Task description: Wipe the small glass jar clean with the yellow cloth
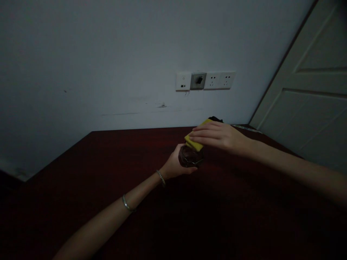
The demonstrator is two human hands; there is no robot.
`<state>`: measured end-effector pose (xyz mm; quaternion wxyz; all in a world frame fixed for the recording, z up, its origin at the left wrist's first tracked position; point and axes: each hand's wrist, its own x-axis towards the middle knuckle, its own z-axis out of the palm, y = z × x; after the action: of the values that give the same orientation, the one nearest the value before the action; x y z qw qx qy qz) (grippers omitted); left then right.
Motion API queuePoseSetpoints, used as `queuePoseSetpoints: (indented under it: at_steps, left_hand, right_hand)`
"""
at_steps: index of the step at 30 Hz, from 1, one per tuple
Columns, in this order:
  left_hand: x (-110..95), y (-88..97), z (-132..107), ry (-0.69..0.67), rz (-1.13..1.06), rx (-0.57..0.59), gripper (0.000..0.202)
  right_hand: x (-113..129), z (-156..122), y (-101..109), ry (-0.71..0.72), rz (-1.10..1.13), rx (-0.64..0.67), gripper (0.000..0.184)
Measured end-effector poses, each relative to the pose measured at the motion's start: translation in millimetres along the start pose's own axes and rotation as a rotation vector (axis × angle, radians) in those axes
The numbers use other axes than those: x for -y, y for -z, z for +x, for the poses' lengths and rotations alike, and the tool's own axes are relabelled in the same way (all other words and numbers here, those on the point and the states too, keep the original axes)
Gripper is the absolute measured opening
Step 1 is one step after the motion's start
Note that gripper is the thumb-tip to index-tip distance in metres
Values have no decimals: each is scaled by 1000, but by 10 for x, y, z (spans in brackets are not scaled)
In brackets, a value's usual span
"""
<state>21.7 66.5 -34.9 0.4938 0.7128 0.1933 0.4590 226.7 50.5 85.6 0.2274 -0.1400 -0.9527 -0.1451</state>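
Note:
My left hand (176, 163) is wrapped round a small clear glass (191, 157), with the thumb along its near side. Just above the glass's far rim, my right hand (217, 135) holds a folded yellow cloth or sponge (195, 142), fingers flat along its top. The yellow piece's lower corner overlaps the rim in view; I cannot tell whether it touches. What the glass contains, if anything, is too dark to make out.
Both hands are over a dark red table (130, 151) against a white wall. A black object (216, 118) shows partly behind my right hand. Sockets and a switch (198, 81) sit on the wall; a panelled door (311, 79) stands at right.

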Motion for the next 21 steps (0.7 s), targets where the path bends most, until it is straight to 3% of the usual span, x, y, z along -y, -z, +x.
queuePoseSetpoints:
  at_steps: [3,6,13,21]
  left_hand:
    - [24,-2,-7,-33,-9,38,78]
    - [42,10,-13,-21,4,36,74]
    - [32,2,3,18,-71,4,74]
    - [44,-35,8,30,-122,53,72]
  right_hand:
    - [29,142,68,351,-199,162,32]
    - [15,196,55,503,-266,241,32]
    - [-65,246,-7,549,-176,412,31]
    - [-65,361,58,699,-174,485,33]
